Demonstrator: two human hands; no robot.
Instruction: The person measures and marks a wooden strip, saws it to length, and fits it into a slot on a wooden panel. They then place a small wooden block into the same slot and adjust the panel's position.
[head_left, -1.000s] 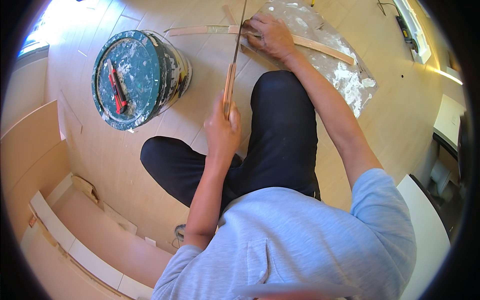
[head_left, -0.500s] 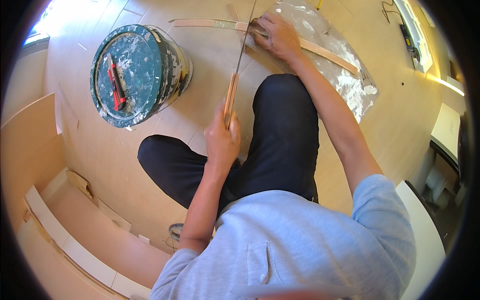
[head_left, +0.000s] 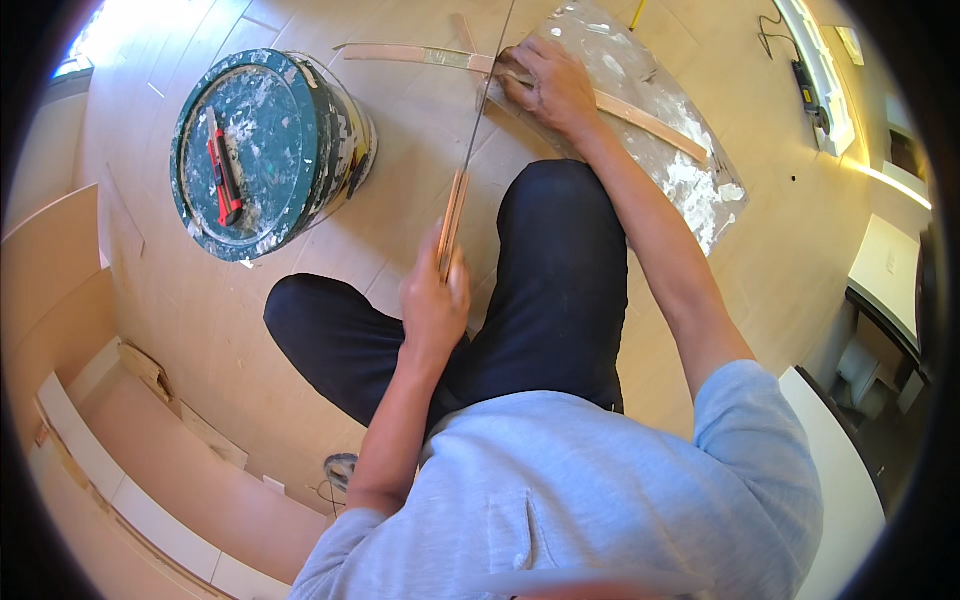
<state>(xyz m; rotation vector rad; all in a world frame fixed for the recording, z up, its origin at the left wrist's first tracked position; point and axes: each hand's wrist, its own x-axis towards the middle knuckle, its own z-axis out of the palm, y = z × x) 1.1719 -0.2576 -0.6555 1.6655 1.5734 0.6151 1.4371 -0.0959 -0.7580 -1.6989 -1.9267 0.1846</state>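
Observation:
My left hand point(head_left: 434, 305) is closed round the wooden handle of a handsaw point(head_left: 454, 222). The saw's thin, dark blade points away from me and crosses a narrow wooden strip point(head_left: 412, 54) close to my right fingers. With bent fingers, my right hand point(head_left: 556, 92) presses on that strip, which shows on both sides of the hand. Beneath its right part lies a grey board point(head_left: 690, 165) smeared with white. Another thin piece of wood point(head_left: 463, 33) lies crosswise behind the strip. Where the blade meets the wood is too fine to make out.
A green-lidded bucket point(head_left: 300, 190) with white splashes stands at left, a red utility knife point(head_left: 225, 175) on its lid. Pale panels point(head_left: 60, 245) and a long open box-like cabinet point(head_left: 200, 465) lie lower left. At far right is a black tool point(head_left: 806, 92) with a cord.
My left hand has drawn the saw slightly back toward me. My right hand stays on the strip. The whole view has shifted a little.

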